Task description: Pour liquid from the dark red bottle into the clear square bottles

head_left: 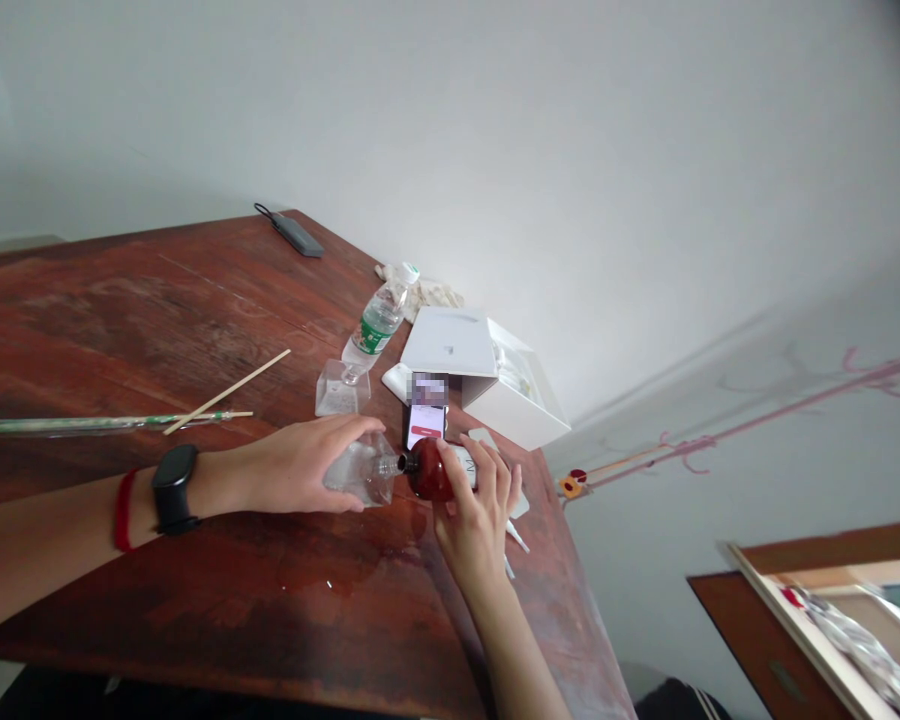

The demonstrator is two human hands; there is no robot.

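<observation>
Head — bottle between hands — left, right

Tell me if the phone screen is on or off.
On: the phone stands upright, showing a lit screen with a red bar.

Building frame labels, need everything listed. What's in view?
reddish-brown wooden table: 1, left and centre
clear plastic bottle: 1, tipped sideways, centre
dark red round bottle: 1, at clear bottle's mouth
green-labelled water bottle: 1, white cap, behind
clear square cup: 1, beside water bottle
lit smartphone: 1, upright behind red bottle
white open box: 1, table's right edge
wooden stick: 1, pale, left of cup
grey flat device: 1, far edge
left hand: 1, grips clear bottle; black watch, red band on wrist
right hand: 1, grips red bottle
</observation>
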